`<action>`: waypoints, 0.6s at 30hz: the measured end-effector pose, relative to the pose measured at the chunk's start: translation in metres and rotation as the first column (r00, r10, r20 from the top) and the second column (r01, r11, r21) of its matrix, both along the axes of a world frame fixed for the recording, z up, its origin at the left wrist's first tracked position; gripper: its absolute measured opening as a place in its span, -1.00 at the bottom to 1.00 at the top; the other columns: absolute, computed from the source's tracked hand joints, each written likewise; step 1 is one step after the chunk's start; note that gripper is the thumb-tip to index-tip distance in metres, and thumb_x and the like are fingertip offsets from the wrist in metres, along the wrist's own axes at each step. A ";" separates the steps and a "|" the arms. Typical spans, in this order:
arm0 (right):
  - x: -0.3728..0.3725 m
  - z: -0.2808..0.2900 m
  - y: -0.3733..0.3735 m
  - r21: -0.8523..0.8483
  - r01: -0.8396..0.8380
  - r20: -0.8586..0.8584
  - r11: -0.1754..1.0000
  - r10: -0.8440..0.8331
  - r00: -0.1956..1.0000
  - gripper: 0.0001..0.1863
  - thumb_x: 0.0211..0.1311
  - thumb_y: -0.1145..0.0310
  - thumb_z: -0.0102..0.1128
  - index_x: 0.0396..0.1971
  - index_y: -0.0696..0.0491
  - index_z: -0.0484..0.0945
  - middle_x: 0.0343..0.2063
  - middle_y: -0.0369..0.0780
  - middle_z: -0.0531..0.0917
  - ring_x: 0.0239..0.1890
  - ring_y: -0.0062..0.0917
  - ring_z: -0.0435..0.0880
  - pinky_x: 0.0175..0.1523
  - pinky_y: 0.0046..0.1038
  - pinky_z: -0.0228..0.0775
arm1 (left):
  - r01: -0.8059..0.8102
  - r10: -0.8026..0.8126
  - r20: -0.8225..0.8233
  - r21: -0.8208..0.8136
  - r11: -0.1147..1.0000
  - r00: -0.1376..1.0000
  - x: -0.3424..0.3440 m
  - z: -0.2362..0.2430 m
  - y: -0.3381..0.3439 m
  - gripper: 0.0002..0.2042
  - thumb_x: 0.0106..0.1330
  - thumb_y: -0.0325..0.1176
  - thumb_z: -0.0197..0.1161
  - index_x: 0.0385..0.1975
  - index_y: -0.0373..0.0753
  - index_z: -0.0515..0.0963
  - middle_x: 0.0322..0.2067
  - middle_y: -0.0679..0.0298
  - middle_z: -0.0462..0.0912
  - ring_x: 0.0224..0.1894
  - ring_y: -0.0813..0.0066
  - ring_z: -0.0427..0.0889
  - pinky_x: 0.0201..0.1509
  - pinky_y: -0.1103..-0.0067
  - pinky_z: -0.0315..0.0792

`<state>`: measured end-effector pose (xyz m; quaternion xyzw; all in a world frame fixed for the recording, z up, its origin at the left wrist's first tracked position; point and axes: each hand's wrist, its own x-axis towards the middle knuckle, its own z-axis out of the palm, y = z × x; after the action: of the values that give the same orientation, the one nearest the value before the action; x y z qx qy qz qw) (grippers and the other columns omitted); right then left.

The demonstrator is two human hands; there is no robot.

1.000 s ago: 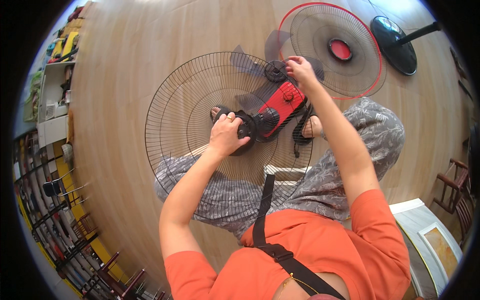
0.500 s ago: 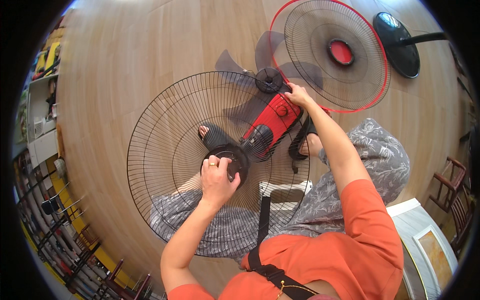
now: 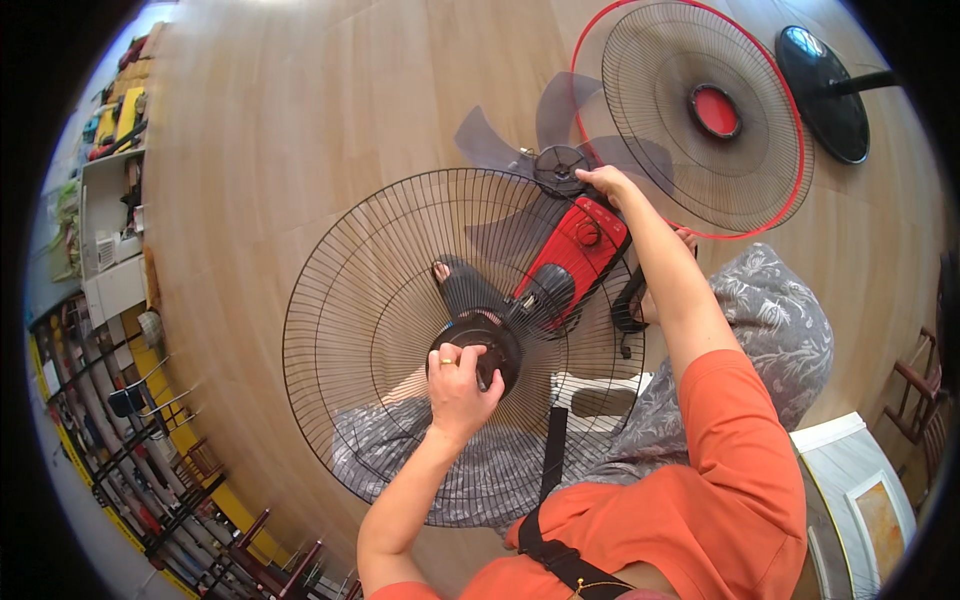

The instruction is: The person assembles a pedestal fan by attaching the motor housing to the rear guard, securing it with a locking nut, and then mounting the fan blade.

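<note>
Head view: I have the black wire grille (image 3: 380,300) nearest me, overlapping the lower left of the red fan body (image 3: 585,242), which lies on the wood floor (image 3: 260,150). The grille is wide and round, a shallow openwork of thin spokes crossed by rings, gathered at a solid dark central disc (image 3: 506,350). My trousers (image 3: 400,440) and one dark sandal (image 3: 462,285) show through it.

My left fingers (image 3: 466,364) are half curled, thumb set apart, holding the grille at that disc. My right fingers (image 3: 597,177) are bent close together at the far end of the fan body, beside the blade hub (image 3: 560,168); I can't tell whether they grip anything.

The fan body has a red face with a round knob (image 3: 588,232) and a dark lower end behind the wires. Just beyond it spread smoky, see-through blades (image 3: 488,142). Farther off to its right are a red-rimmed grille (image 3: 715,111) and, beyond that, a glossy black base (image 3: 815,100) with a pole (image 3: 865,82).
</note>
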<state>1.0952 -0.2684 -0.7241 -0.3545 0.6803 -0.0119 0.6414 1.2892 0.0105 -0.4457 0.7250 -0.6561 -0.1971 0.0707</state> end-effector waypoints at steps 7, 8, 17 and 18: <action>0.045 -0.021 -0.029 -0.109 0.068 0.340 0.992 -0.027 0.940 -0.53 -0.08 0.37 0.32 -0.11 0.17 0.43 -0.26 -0.19 0.58 -0.18 -0.51 0.49 -0.08 -0.44 0.30 | -0.017 0.017 0.011 -0.004 1.000 1.000 -0.003 0.009 0.001 -0.66 -0.21 -0.40 0.32 -0.35 -0.25 0.46 -0.45 0.21 0.33 -0.34 0.25 0.30 -0.26 0.43 0.27; 0.047 -0.022 -0.035 -0.159 0.047 0.331 0.986 0.009 0.944 -0.52 -0.10 0.35 0.34 -0.12 0.16 0.44 -0.27 -0.20 0.58 -0.19 -0.52 0.50 -0.09 -0.46 0.31 | -0.010 0.010 0.005 0.003 1.000 1.000 -0.006 0.010 -0.002 -0.66 -0.21 -0.40 0.32 -0.35 -0.25 0.45 -0.45 0.21 0.33 -0.35 0.25 0.30 -0.26 0.43 0.27; 0.127 0.171 -0.071 -0.970 -0.114 -0.070 0.215 0.202 0.977 -0.73 -0.11 0.23 0.27 -0.35 -0.02 0.55 -0.40 -0.25 0.61 -0.22 -0.43 0.54 -0.08 -0.36 0.18 | 0.009 -0.009 0.007 -0.006 1.000 1.000 -0.011 -0.001 -0.001 -0.65 -0.22 -0.40 0.31 -0.36 -0.24 0.43 -0.42 0.15 0.30 -0.32 0.22 0.30 -0.25 0.42 0.28; 0.122 0.199 -0.071 -0.974 -0.228 -0.226 0.005 0.115 0.967 -0.69 -0.09 0.19 0.28 -0.34 0.02 0.53 -0.42 -0.25 0.61 -0.27 -0.39 0.56 -0.11 -0.33 0.21 | 0.010 -0.010 -0.003 -0.016 1.000 1.000 -0.011 -0.001 -0.001 -0.66 -0.22 -0.40 0.30 -0.37 -0.23 0.41 -0.41 0.15 0.30 -0.31 0.20 0.30 -0.24 0.40 0.28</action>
<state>1.2168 -0.3396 -0.5254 -0.7796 0.4562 -0.3889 0.1811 1.2779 0.0090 -0.4462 0.7210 -0.6610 -0.1935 0.0764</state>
